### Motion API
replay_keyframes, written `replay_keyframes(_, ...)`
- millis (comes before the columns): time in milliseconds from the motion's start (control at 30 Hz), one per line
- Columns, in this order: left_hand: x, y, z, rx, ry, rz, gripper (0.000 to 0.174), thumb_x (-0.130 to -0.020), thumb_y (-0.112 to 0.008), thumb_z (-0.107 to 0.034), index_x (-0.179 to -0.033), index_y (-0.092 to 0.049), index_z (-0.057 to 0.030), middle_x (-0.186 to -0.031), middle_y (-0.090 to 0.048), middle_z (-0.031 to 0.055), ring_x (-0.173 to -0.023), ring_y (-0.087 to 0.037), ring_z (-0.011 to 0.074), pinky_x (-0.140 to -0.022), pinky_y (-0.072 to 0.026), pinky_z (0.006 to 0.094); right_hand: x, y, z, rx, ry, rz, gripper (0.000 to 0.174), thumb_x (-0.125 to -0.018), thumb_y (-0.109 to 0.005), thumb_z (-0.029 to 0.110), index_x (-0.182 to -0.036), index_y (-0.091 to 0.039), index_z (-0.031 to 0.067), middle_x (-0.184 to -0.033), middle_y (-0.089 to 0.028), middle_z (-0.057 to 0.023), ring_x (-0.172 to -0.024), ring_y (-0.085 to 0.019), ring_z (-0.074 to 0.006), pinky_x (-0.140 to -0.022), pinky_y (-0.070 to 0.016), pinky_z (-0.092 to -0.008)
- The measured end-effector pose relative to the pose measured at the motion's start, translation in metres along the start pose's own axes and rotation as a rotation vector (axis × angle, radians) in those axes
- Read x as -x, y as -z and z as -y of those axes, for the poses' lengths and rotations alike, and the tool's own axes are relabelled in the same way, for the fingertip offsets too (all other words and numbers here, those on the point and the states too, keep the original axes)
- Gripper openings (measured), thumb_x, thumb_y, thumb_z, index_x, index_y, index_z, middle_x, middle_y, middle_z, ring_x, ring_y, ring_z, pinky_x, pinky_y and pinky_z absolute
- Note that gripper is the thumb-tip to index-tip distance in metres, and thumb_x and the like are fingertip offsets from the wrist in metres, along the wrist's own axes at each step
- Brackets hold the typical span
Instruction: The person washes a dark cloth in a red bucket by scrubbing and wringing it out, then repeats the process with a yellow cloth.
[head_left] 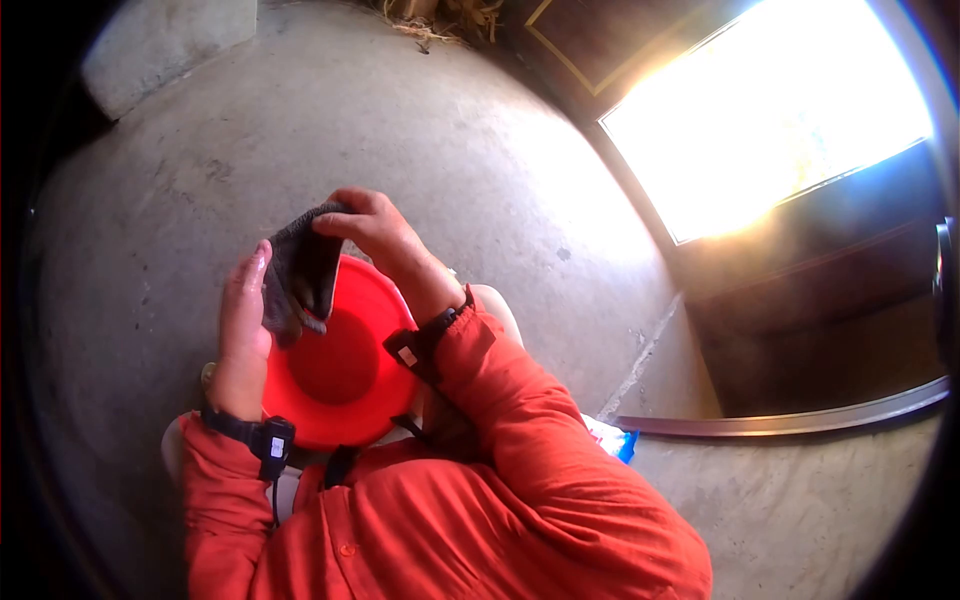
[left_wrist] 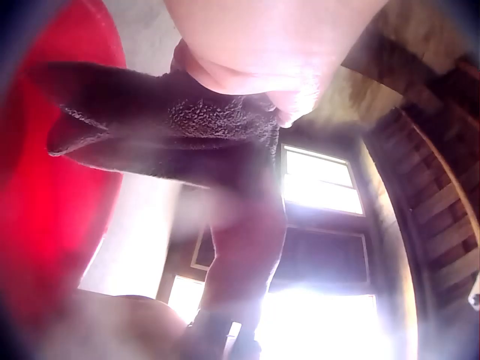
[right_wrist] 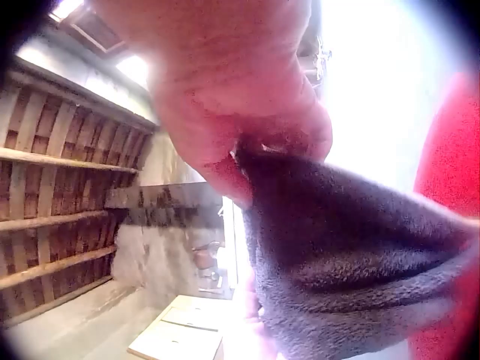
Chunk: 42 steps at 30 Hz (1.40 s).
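A dark grey, fuzzy cloth (head_left: pixel 290 262) is held up between both hands, in folds, above a red basin (head_left: pixel 385 400). My right hand (head_left: pixel 385 232) pinches its upper edge, with the thumb on the near side. At the other side, my left hand (head_left: pixel 245 310) holds the cloth against its palm, with fingers pointing up and a wet shine on a fingertip. In the left wrist view, the cloth (left_wrist: pixel 202 120) hangs in tapering folds beneath the hand. The right wrist view shows the cloth (right_wrist: pixel 337 247) spread below the gripping fingers.
The basin stands between the person's knees on a grey concrete floor (head_left: pixel 480 150). A dark door (head_left: pixel 800 300) with a bright opening is at the right, above a metal sill (head_left: pixel 800 425). A blue and white packet (head_left: pixel 612 438) lies near the right elbow.
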<state>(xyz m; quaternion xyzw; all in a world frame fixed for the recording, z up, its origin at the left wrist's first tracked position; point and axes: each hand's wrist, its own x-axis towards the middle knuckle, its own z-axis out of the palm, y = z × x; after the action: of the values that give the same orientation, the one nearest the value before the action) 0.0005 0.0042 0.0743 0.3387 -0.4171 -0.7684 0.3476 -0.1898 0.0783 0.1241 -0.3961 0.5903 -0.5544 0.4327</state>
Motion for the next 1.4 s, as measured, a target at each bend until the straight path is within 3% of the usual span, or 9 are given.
replay_keyframes(133, 0.000, -0.010, 0.001, 0.281, 0.203, 0.082, 0.049, -0.092, -0.056, -0.040, -0.121, -0.056, -0.0006, -0.119, -0.059, 0.0078, -0.108, -0.056, 0.0197, -0.098, -0.0427, 0.0341, -0.008, -0.031, -0.025, -0.248, 0.073, -0.177, 0.032, -0.075, -0.064, 0.000, -0.105, -0.052, 0.0029, -0.080, -0.056, -0.0016, -0.077, -0.055, -0.0124, -0.065, -0.0453, -0.0243)
replay_keyframes(433, -0.005, 0.011, 0.059, 0.496, 0.206, 0.081, 0.038, -0.098, -0.041, -0.039, -0.117, -0.051, -0.0078, -0.112, -0.056, 0.0060, -0.105, -0.054, 0.0180, -0.095, -0.0417, 0.0300, 0.032, -0.094, -0.018, 1.067, 0.907, -0.051, 0.017, -0.076, -0.063, 0.017, -0.076, -0.050, 0.0074, -0.072, -0.052, -0.0084, -0.062, -0.058, -0.0251, -0.045, -0.0442, -0.0380)
replay_keyframes(567, 0.003, -0.021, 0.039, 0.524, 0.390, 0.000, 0.031, -0.099, -0.038, -0.034, -0.115, -0.050, -0.0099, -0.112, -0.054, 0.0067, -0.106, -0.053, 0.0182, -0.094, -0.0429, 0.0329, -0.009, -0.070, -0.037, 1.117, 0.511, -0.184, 0.030, -0.080, -0.062, 0.030, -0.062, -0.050, 0.0085, -0.069, -0.055, -0.0089, -0.061, -0.060, -0.0243, -0.042, -0.0431, -0.0399)
replay_keyframes(767, -0.005, 0.008, 0.076, 0.497, 0.208, 0.100, 0.028, -0.098, -0.041, -0.030, -0.113, -0.052, -0.0096, -0.109, -0.056, 0.0053, -0.096, -0.056, 0.0190, -0.084, -0.0477, 0.0325, 0.022, -0.110, -0.039, 1.459, 0.559, 0.061, 0.010, -0.070, -0.064, 0.019, -0.070, -0.065, 0.0090, -0.068, -0.061, -0.0095, -0.055, -0.060, -0.0231, -0.043, -0.0434, -0.0364)
replay_keyframes(1000, 0.000, -0.015, 0.042, 0.517, 0.442, 0.070, 0.025, -0.094, -0.045, -0.025, -0.110, -0.055, -0.0081, -0.106, -0.057, 0.0053, -0.096, -0.055, 0.0173, -0.081, -0.0482, 0.0323, -0.016, -0.067, -0.037, 1.553, 0.630, -0.276, 0.009, -0.068, -0.060, 0.023, -0.069, -0.055, 0.0162, -0.072, -0.047, -0.0017, -0.063, -0.051, -0.0148, -0.038, -0.0340, -0.0296)
replay_keyframes(1200, -0.019, 0.032, 0.120, -0.231, -0.735, 0.000, 0.028, -0.093, -0.045, -0.024, -0.114, -0.054, -0.0079, -0.110, -0.057, 0.0063, -0.103, -0.054, 0.0184, -0.088, -0.0463, 0.0337, 0.029, -0.104, -0.036, 1.433, 0.967, -0.116, 0.010, -0.071, -0.057, 0.018, -0.071, -0.052, 0.0095, -0.071, -0.051, -0.0055, -0.059, -0.054, -0.0185, -0.040, -0.0381, -0.0320)
replay_keyframes(1267, -0.014, 0.039, 0.114, 0.087, -0.340, 0.038, 0.030, -0.094, -0.045, -0.024, -0.117, -0.053, -0.0070, -0.112, -0.057, 0.0065, -0.104, -0.054, 0.0195, -0.090, -0.0459, 0.0341, 0.018, -0.095, -0.039, 1.332, 0.875, -0.100, 0.008, -0.071, -0.058, 0.017, -0.071, -0.053, 0.0103, -0.069, -0.051, -0.0056, -0.054, -0.054, -0.0177, -0.039, -0.0384, -0.0320)
replay_keyframes(1300, -0.003, 0.024, 0.083, 0.546, 0.299, 0.103, 0.032, -0.094, -0.045, -0.024, -0.119, -0.052, -0.0060, -0.113, -0.056, 0.0066, -0.105, -0.054, 0.0204, -0.092, -0.0457, 0.0344, 0.000, -0.083, -0.041, 1.299, 0.789, -0.109, 0.006, -0.070, -0.058, 0.017, -0.070, -0.054, 0.0125, -0.067, -0.051, -0.0045, -0.051, -0.053, -0.0160, -0.038, -0.0373, -0.0308)
replay_keyframes(1400, -0.002, -0.012, 0.047, 0.508, 0.457, 0.180, 0.034, -0.097, -0.044, -0.031, -0.120, -0.053, -0.0076, -0.115, -0.059, 0.0076, -0.103, -0.057, 0.0213, -0.090, -0.0474, 0.0358, -0.032, -0.055, -0.040, 1.155, 0.271, -0.224, 0.019, -0.079, -0.057, 0.022, -0.068, -0.057, 0.0059, -0.065, -0.057, -0.0131, -0.059, -0.061, -0.0273, -0.050, -0.0476, -0.0379)
